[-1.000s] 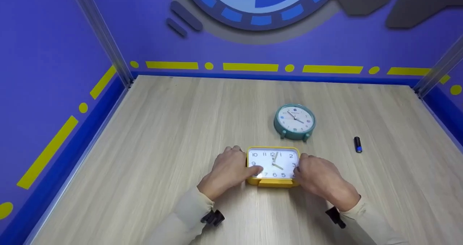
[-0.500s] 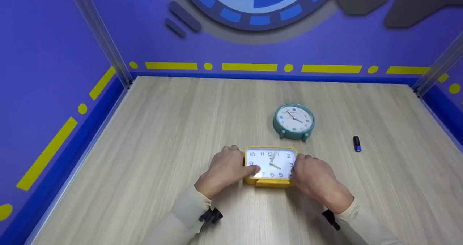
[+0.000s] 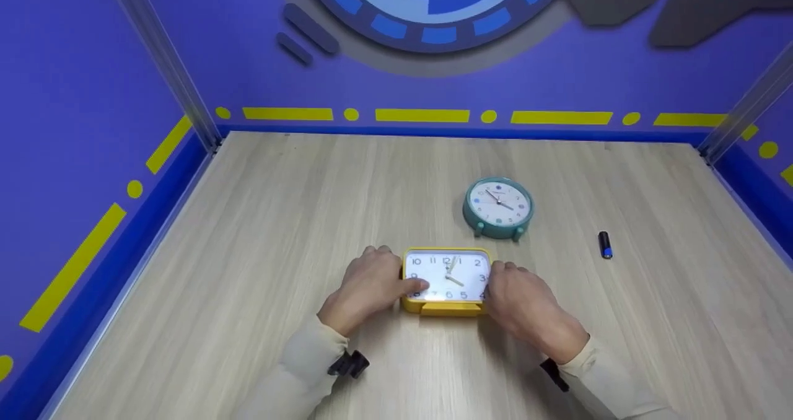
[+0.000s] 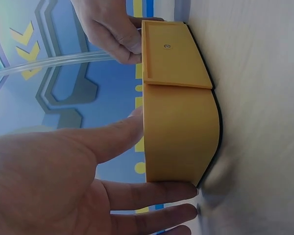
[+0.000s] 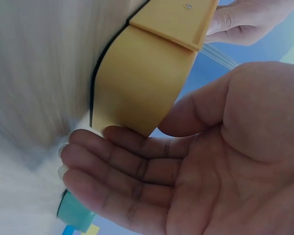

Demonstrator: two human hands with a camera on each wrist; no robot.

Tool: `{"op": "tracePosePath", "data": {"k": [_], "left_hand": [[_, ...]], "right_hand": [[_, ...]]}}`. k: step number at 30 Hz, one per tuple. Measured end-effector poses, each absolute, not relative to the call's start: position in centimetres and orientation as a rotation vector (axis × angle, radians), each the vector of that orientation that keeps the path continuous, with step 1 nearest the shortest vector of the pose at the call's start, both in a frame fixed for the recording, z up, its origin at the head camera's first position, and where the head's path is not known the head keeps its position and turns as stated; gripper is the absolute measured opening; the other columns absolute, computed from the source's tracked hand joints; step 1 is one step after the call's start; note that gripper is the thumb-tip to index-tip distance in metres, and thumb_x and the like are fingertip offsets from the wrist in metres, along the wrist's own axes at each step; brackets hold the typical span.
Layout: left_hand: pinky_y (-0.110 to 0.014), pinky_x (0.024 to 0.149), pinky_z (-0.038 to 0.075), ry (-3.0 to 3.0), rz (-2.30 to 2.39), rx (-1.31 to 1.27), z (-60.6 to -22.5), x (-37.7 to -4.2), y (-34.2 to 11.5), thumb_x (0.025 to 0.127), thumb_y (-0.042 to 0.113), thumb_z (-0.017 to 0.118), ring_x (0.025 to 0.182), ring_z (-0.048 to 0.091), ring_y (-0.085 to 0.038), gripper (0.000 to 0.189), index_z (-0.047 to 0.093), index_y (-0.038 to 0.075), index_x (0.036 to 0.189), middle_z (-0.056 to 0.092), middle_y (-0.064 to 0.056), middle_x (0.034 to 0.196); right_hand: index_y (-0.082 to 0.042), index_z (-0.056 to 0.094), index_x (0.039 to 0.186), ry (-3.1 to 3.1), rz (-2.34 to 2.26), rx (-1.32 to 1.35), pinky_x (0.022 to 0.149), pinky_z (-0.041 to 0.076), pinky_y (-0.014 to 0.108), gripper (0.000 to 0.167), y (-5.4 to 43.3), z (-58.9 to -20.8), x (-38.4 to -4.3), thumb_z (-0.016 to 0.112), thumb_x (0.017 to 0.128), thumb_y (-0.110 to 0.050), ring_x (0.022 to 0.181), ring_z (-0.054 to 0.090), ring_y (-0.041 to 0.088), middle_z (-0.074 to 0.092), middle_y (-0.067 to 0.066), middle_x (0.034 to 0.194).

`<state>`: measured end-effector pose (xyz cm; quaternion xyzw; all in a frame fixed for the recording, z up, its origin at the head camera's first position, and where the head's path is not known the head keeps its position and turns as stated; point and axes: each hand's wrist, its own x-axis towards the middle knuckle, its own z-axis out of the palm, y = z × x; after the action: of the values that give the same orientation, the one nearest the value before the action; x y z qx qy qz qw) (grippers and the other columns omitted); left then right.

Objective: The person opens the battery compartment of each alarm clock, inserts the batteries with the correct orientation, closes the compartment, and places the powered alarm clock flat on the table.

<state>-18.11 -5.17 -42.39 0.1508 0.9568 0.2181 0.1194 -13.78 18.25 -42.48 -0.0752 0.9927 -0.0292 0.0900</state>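
A yellow rectangular alarm clock point(image 3: 455, 271) lies face up on the wooden table, between both hands in the head view. My left hand point(image 3: 370, 285) grips its left side, the thumb over the lower left of the dial and fingers along the edge. On the opposite side my right hand point(image 3: 526, 305) pinches the case between thumb and curled fingers. The left wrist view shows the clock's yellow underside edge point(image 4: 181, 132) with a small screw in a raised panel. In the right wrist view the yellow case point(image 5: 142, 78) sits between thumb and index finger.
Behind the yellow clock, a round teal alarm clock point(image 3: 498, 208) lies face up with its two feet toward me. A black battery with a blue end point(image 3: 605, 245) lies to the right. Blue panels point(image 3: 396, 85) wall the table at the back and sides.
Both hands and the yellow clock have shifted left across the table, still together. The teal clock and battery appear slightly further left as the head view turns a little.
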Motion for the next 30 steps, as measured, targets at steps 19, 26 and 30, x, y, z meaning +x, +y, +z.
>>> {"op": "tracePosePath", "data": {"k": [19, 26, 30], "left_hand": [[-0.041, 0.073, 0.044, 2.862, 0.558, 0.305, -42.5, -19.8, -7.6, 0.097, 0.045, 0.077, 0.085, 0.049, -0.027, 0.043, 0.071, 0.004, 0.088, 0.055, -0.007, 0.086], [-0.040, 0.074, 0.044, 2.872, 0.518, 0.232, -42.6, -21.0, -8.6, 0.100, 0.045, 0.074, 0.087, 0.049, -0.027, 0.043, 0.070, 0.003, 0.091, 0.055, -0.009, 0.089], [-0.040, 0.075, 0.044, 2.864, 0.523, 0.187, -42.5, -21.8, -8.8, 0.100, 0.045, 0.073, 0.090, 0.050, -0.027, 0.043, 0.071, 0.003, 0.094, 0.056, -0.009, 0.091]], "right_hand": [[0.012, 0.056, 0.116, 3.032, -0.105, -0.298, 0.080, 0.059, 0.044, 0.026, 15.1, -43.9, -15.9, 0.062, 0.105, -0.010, 0.082, 0.059, 0.029, 0.059, 0.022, 0.095], [0.013, 0.055, 0.121, 3.026, -0.151, -0.242, 0.084, 0.058, 0.046, 0.028, 13.4, -44.1, -17.8, 0.057, 0.107, -0.011, 0.090, 0.060, 0.031, 0.060, 0.024, 0.102], [0.012, 0.055, 0.126, 3.011, -0.173, -0.188, 0.090, 0.058, 0.047, 0.032, 12.6, -44.1, -18.8, 0.056, 0.108, -0.013, 0.095, 0.061, 0.032, 0.060, 0.024, 0.107]]}}
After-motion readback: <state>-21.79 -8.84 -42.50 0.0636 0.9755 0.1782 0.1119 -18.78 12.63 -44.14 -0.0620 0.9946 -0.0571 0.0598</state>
